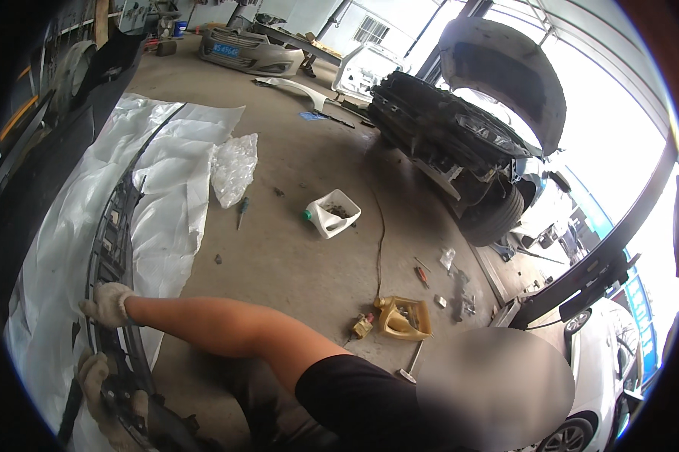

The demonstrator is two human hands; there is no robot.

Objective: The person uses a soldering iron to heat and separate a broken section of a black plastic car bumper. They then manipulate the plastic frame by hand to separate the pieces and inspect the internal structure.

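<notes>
Head view, black car part (107, 262): runs from ten down to seven o'clock, over a pale sheet (170, 188).
Right hand (112, 303): gloved, grips the part near eight o'clock.
Left hand (93, 377): also gloved, grips the same part nearer the lower rim.
White jug (328, 227): sits near the centre.
Yellow jug (390, 326): rests at five o'clock.
Car with raised hood (441, 132): stands toward two o'clock.

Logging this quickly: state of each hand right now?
Left hand, beige-gloved: closed, holding the long slotted black plastic-looking strip.
Right hand, beige-gloved: closed, holding that strip farther along.
</notes>
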